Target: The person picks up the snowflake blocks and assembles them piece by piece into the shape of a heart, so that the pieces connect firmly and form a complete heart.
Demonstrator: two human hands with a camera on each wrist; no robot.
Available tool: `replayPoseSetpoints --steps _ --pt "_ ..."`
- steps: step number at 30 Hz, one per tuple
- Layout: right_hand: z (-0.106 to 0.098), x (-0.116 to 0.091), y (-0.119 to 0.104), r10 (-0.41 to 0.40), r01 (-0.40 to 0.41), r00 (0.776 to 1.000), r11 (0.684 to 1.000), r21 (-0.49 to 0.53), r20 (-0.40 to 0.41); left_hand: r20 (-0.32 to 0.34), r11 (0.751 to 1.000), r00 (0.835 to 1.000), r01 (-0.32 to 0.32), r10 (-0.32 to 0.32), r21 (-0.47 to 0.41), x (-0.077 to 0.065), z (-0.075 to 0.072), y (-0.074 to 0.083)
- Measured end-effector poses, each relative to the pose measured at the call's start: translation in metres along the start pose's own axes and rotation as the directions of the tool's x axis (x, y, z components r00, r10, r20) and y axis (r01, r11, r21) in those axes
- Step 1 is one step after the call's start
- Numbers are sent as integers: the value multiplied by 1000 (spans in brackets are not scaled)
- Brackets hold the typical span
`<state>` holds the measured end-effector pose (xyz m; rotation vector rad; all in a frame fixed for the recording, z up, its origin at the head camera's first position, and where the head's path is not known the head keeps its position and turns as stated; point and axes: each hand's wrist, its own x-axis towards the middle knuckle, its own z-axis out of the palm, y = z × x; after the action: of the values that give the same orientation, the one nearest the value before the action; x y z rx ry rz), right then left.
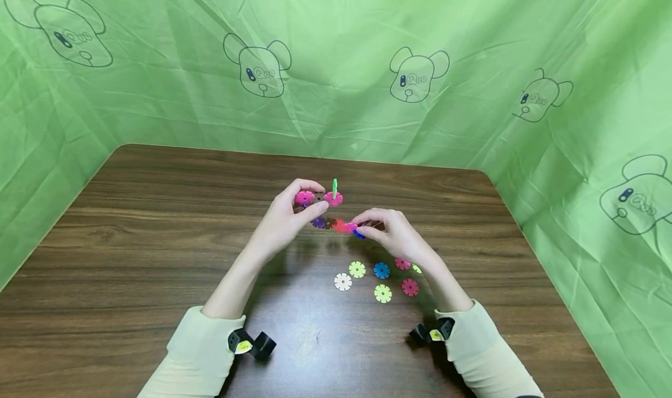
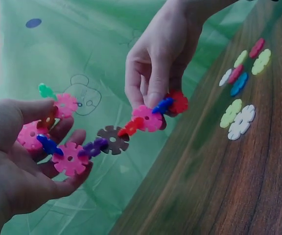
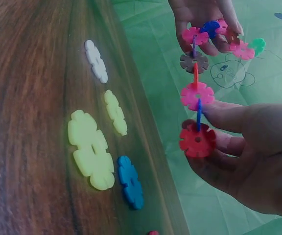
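Note:
A chain of interlocking notched flower discs hangs between my two hands above the table. My left hand (image 1: 278, 224) holds one end, its thumb and fingers around several discs, among them a pink disc (image 2: 70, 158) and a brown one partly hidden. A green disc (image 1: 335, 188) stands upright at that end. Along the middle come a purple disc (image 2: 95, 147), a grey-brown disc (image 2: 113, 140) and a small red-orange disc (image 2: 131, 126). At the other end my right hand (image 1: 397, 233) pinches the chain near a blue disc (image 3: 199, 115), which joins a pink disc (image 3: 190, 96) to a red disc (image 3: 198, 143).
Loose discs lie flat on the wooden table (image 1: 157, 240), near my right forearm: a white disc (image 1: 343, 282), a blue disc (image 1: 381, 270), a yellow-green disc (image 1: 382, 293), a pink-red disc (image 1: 410, 287) and others. Green cloth (image 1: 336, 106) walls stand around the table's back and sides.

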<state>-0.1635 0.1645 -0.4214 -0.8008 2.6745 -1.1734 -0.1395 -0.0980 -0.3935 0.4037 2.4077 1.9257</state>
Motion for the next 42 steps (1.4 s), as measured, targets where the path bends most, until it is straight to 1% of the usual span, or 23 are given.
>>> replayPoseSetpoints --steps 5,8,13,15,17,21,24,26,29,34,38,42 --pt "3 0 3 -5 6 999 1000 -10 42 -24 999 999 30 -30 26 1 -1 -4" --pt "4 1 3 23 -24 995 1000 7 95 -40 997 998 60 -58 39 2 -2 -7" --pt "3 0 4 62 -77 978 995 70 199 -55 994 993 109 -107 30 3 -4 -11" --pt "1 -1 6 70 -87 975 994 72 212 -60 992 990 127 -125 18 3 -4 -13" --pt "-3 -2 7 73 -87 976 994 60 206 -65 990 988 141 -140 9 4 -5 -15" --pt "-16 -4 11 77 -82 982 996 22 171 -64 988 986 154 -154 -8 4 -6 -16" --pt "-31 -7 18 80 -80 985 997 -6 151 -61 988 986 153 -154 -12 5 -7 -16" --pt "-43 -9 25 88 -87 985 996 -11 152 -60 988 986 155 -155 -13 5 -7 -16" --pt "-61 -14 41 91 -89 980 996 -16 175 -57 987 986 158 -158 -14 5 -8 -15" --pt "-84 -25 68 109 -111 965 994 -3 238 -52 985 983 173 -174 -18 4 -8 -13" --pt "-93 -32 85 126 -136 954 991 18 271 -51 983 981 185 -186 -17 4 -8 -12" --pt "-96 -36 96 131 -148 948 988 38 288 -45 981 980 190 -191 -30 4 -8 -12"
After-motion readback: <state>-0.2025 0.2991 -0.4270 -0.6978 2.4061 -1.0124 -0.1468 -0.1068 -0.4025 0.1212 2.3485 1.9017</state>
